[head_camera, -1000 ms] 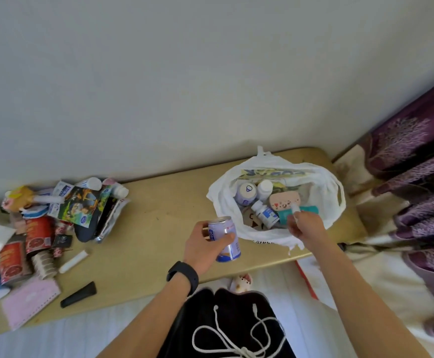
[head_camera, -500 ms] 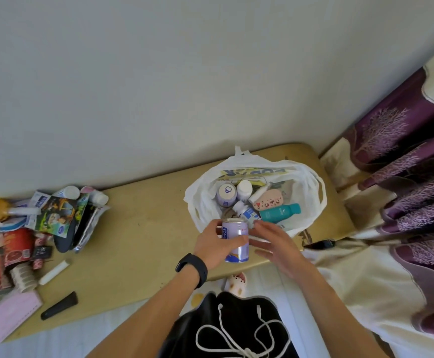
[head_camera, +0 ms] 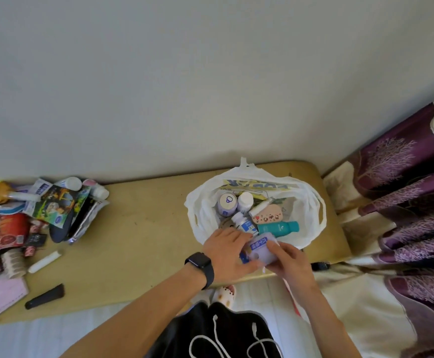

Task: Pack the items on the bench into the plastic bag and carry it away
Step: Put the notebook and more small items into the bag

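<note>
Can (head_camera: 261,250) clasped on its side between both hands, right at the near rim of the bag (head_camera: 317,210). Left hand (head_camera: 226,251) curled over it from the left, fingers (head_camera: 239,237) closed on the upper wall, thumb tucked beneath. Right hand (head_camera: 288,262) wrapped round the other end, fingers (head_camera: 277,248) pressed tight to the metal.

Looks like a two-handed hold meant to tip the can sideways and slot it into a gap among the goods, not to drop it upright on top. Bag spread wide on the bench (head_camera: 146,228) just beyond the fingertips, handles flopped outward, mouth gaping of its own slack and so free of any need for a holding hand.

Directly past the fingers, inside: white bottle (head_camera: 244,223), teal bottle (head_camera: 277,227) lying flat, jar (head_camera: 227,202) upright farther back.

Both forearms angled in from below and converging on the can, left wrist banded by a black watch (head_camera: 200,264).

Well off to the left of the left fingers, not yet packed: heap (head_camera: 55,202) of packets and tubes, white tube (head_camera: 45,257), black strip (head_camera: 44,296), pink pad (head_camera: 1,298). Judged partway through packing, with plenty left; carrying not yet begun.
</note>
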The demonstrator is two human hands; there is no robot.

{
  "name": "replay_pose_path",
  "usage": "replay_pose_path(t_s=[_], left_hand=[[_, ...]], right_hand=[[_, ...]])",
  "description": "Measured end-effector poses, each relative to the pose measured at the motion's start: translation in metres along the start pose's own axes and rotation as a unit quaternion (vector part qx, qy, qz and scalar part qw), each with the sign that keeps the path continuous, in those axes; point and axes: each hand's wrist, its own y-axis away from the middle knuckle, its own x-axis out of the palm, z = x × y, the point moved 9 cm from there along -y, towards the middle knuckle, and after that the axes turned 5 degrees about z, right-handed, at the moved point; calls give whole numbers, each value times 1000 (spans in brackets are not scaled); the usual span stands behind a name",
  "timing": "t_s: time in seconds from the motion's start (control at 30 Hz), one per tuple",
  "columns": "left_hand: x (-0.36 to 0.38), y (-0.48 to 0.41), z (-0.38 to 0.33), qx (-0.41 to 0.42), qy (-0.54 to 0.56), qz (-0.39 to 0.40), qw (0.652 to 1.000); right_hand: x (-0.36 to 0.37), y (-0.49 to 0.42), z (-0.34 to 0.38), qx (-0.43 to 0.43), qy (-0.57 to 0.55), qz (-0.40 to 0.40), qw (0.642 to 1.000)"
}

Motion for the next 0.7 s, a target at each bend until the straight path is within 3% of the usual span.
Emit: replay_pose_path(t_s=[0.1,0.17,0.23,0.4,0.57,0.7], left_hand=[[15,9,29,-14,-105,63,992],[34,16,47,-17,-219,146,965],[42,17,52,-9,-305,174,936],[31,10,52,-24,-322,176,930],[23,14,43,-4,-319,169,933],[28,20,45,-4,-316,167,934]], right_hand=[[-20,-11,10,-10,6,-84,996],[-21,-22,22,-17,70,-119,990],[-8,-33,37,-38,181,-124,975],[75,-70,34,-83,449,5,890],[106,-93,-7,-98,636,60,763],[106,-90,-19,-118,656,49,744]])
